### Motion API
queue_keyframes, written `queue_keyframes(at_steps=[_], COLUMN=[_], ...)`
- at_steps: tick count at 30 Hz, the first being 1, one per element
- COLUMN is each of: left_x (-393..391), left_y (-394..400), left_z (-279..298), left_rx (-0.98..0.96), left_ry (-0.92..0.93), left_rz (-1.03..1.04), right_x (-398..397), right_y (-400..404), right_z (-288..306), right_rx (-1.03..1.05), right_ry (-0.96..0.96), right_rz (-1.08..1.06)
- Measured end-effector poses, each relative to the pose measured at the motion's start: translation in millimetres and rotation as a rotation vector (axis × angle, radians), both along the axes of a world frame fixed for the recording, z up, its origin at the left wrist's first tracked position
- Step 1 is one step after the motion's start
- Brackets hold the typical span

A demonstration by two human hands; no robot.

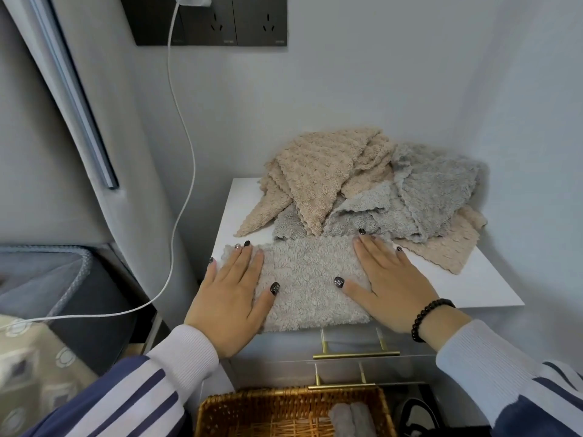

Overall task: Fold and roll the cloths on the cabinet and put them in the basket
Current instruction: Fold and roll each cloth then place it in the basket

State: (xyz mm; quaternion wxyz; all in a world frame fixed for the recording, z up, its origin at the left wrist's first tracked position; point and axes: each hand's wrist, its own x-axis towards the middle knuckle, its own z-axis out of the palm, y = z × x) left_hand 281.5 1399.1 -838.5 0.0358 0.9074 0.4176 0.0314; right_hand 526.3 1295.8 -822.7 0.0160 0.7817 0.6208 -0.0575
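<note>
Both hands flat, fingers spread, pressing a folded grey cloth (pixel 310 280) at the front edge of the white cabinet top, i.e. the surface (pixel 492 282). Left hand (pixel 232 298) on the cloth's left end, right hand (pixel 389 285) on its right end, neither pinching anything. Black bead bracelet (pixel 430 316) on the right wrist.

Behind the hands: loose pile of cloths (pixel 372 187), beige and grey mixed, touching the far edge of the flattened cloth and reaching back to the wall.

Below the top: drawer fronts with brass handles (pixel 356 354). Wicker basket (pixel 239 408) sits low in front of the cabinet with two grey rolled cloths (pixel 351 419) inside, side by side.

Room: pale grey wall, dark socket panel (pixel 239 26) up high, white cable (pixel 181 127) hanging from it down to the left. Padded grey panel at left, patterned bedding (pixel 38 367) in the bottom-left corner.
</note>
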Motion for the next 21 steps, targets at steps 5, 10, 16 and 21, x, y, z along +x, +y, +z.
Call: queue_keyframes(at_steps=[5,10,16,21], left_x=[0,3,1,-9], left_y=[-11,-28,-22,-13], left_z=[1,-4,-13,-12], left_rx=[0.239,0.331,0.379,0.368], left_ry=[-0.069,-0.05,-0.055,-0.172], left_rz=[-0.184,-0.429,-0.454,-0.519], right_x=[-6,-29,-21,-17], right_y=[-10,-21,-20,-28], right_z=[8,-1,-8,9], right_rx=[0.104,0.224,0.198,0.27], right_ry=[-0.005,-0.131,-0.08,0.125], right_rz=[0.083,0.41,0.426,0.399])
